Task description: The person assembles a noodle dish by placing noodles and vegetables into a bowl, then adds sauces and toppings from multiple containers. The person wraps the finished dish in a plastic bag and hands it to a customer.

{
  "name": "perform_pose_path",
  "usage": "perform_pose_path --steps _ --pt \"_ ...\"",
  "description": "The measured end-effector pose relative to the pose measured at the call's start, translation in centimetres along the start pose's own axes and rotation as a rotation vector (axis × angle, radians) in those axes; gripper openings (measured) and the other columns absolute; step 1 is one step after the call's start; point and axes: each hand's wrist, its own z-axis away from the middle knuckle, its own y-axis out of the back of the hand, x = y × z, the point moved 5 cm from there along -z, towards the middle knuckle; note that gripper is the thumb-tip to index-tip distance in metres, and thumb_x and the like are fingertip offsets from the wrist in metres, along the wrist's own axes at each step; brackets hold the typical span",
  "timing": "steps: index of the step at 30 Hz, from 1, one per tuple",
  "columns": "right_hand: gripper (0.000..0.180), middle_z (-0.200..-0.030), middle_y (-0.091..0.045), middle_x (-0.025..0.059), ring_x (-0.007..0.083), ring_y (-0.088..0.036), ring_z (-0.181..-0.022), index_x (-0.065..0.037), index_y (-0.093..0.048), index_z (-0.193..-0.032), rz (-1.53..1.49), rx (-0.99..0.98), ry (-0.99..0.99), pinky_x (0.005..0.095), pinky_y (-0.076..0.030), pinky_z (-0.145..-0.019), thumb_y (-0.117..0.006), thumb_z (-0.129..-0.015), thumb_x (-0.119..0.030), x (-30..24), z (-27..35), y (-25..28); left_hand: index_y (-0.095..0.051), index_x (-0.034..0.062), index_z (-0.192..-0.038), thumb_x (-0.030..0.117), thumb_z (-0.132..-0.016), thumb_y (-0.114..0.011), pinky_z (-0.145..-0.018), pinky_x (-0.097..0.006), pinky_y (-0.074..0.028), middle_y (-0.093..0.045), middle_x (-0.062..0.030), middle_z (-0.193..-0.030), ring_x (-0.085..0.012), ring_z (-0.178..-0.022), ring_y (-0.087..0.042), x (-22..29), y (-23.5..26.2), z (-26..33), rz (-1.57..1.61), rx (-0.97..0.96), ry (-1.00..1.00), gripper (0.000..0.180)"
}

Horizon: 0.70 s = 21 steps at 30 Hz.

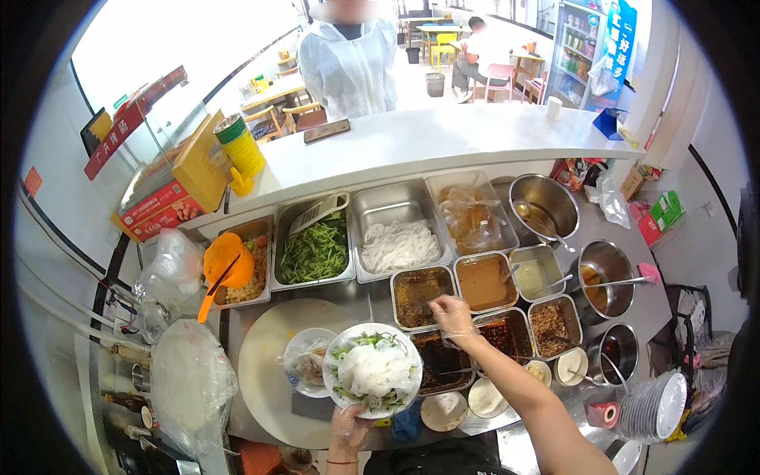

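My left hand (348, 431) grips the near rim of a white plate (415, 388), tilted slightly above the work surface. On it lie a heap of white noodles (375, 368) and green cucumber shreds (343, 391). My right hand (454, 318), in what looks like a thin clear glove, reaches over the near right corner of a steel pan of brown, grainy seasoning (418, 294). Its fingers are drawn together; what they hold, if anything, is hidden. Beside that hand are a pan of tan sauce (483, 281) and a pan of dark red chili sauce (503, 336).
Further back sit pans of shredded cucumber (315, 252) and white noodles (400, 245). Steel pots with ladles (606, 277) stand at the right, near stacked plates (653, 408). A bagged bowl (307, 360) rests on the round board (265, 348). Someone (348, 67) stands behind the white counter (443, 134).
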Motion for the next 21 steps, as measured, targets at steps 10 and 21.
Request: perform_pose_path --steps 10,21 --pt "0.033 -0.087 -0.056 0.0164 0.0356 -0.056 -0.083 -0.005 -0.059 -0.106 0.445 -0.425 0.418 0.0422 -0.047 -0.072 -0.052 -0.074 -0.001 -1.0 -2.2 1.0 -0.032 0.0038 -0.134 -0.01 -0.075 -0.045 -0.092 -0.052 -0.047 -0.045 -0.0173 -0.129 -0.0333 -0.114 -0.05 0.6 0.2 -1.6 0.043 -0.012 0.088 0.061" --pt "0.015 -0.083 -0.064 0.0173 0.0357 -0.06 -0.075 -0.002 -0.066 -0.091 0.215 -0.219 0.312 0.042 -0.048 -0.071 -0.056 -0.08 -0.005 -3.4 0.6 -1.5 -0.029 0.0067 -0.136 -0.008 -0.075 -0.041 -0.093 -0.051 -0.047 -0.044 -0.0157 -0.131 -0.0333 -0.117 -0.048 0.5 0.6 -2.1 0.026 -0.082 0.11 0.064"
